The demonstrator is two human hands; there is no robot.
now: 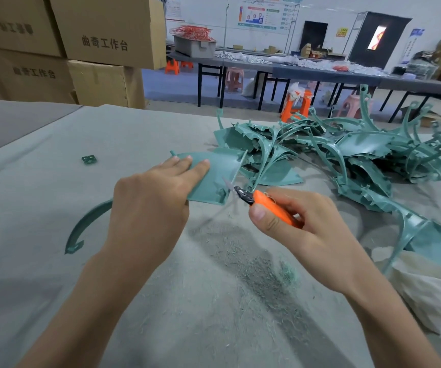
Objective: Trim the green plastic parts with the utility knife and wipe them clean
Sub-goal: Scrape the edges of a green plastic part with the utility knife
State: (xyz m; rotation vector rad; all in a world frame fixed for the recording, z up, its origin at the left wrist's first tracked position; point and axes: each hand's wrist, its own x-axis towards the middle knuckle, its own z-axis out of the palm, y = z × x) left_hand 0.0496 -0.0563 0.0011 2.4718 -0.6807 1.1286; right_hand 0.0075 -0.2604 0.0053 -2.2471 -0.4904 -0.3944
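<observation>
A curved green plastic panel (pixel 218 179) lies on the grey cloth-covered table (pixel 54 144) in the middle of the view. My left hand (pixel 150 203) holds this panel at its near left side, fingers lying over its top; a curved green arm (pixel 81 227) sticks out to the left below my wrist. My right hand (pixel 293 221) grips an orange utility knife (pixel 269 205), its blade extended and touching the panel's near right edge. A large heap of green plastic parts (pixel 346 152) lies to the right.
Fine green shavings (pixel 261 264) are scattered on the cloth in front of me. A small green square piece (pixel 89 159) lies at the left. Stacked cardboard boxes (pixel 81 49) stand behind the table. Long tables with stools (pixel 293 102) fill the background.
</observation>
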